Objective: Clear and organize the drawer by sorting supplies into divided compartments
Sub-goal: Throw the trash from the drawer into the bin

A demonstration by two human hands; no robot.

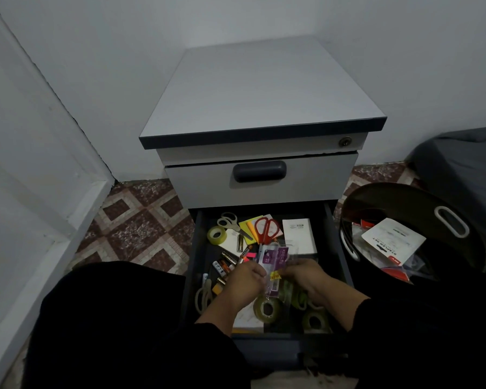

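The open dark drawer (pixel 199 248) of a grey cabinet is full of loose supplies. My left hand (pixel 246 279) and my right hand (pixel 303 275) both grip a clear plastic packet with a purple card (pixel 272 262) above the drawer's middle. Red scissors (pixel 267 228) lie on yellow sticky notes (pixel 250 224) at the back, next to white-handled scissors (pixel 229 221), a tape roll (pixel 216 235) and a white notepad (pixel 299 234). Batteries and markers (pixel 226 262) lie at the left. Two more tape rolls (pixel 267 308) sit at the front, partly under my hands.
A dark round basket (pixel 382 197) with a white handle stands on the floor to the right, holding a stapler set package (pixel 392 242) and other packets. The cabinet's upper drawer (pixel 260 178) is closed. Tiled floor lies left, walls behind.
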